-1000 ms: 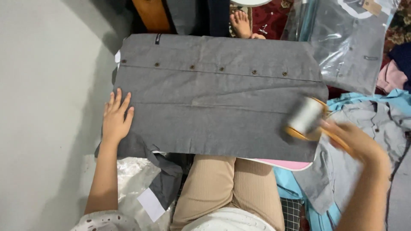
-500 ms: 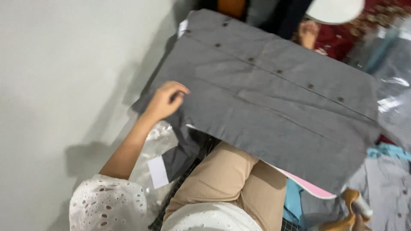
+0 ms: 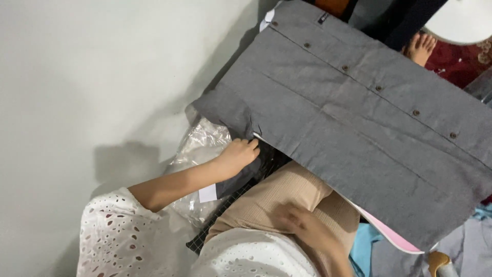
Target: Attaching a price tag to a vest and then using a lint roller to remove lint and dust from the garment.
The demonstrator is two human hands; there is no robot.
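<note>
The left hand (image 3: 240, 154) had slid off the grey shirt (image 3: 359, 113), fingers curled at its lower corner; the right hand (image 3: 300, 221), roller gone, lay blurred, grip unclear.

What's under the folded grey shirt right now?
A pink board shows under the grey shirt at its lower edge, resting on the tan trouser leg. The left hand reaches beneath the corner. The rest is covered.
</note>
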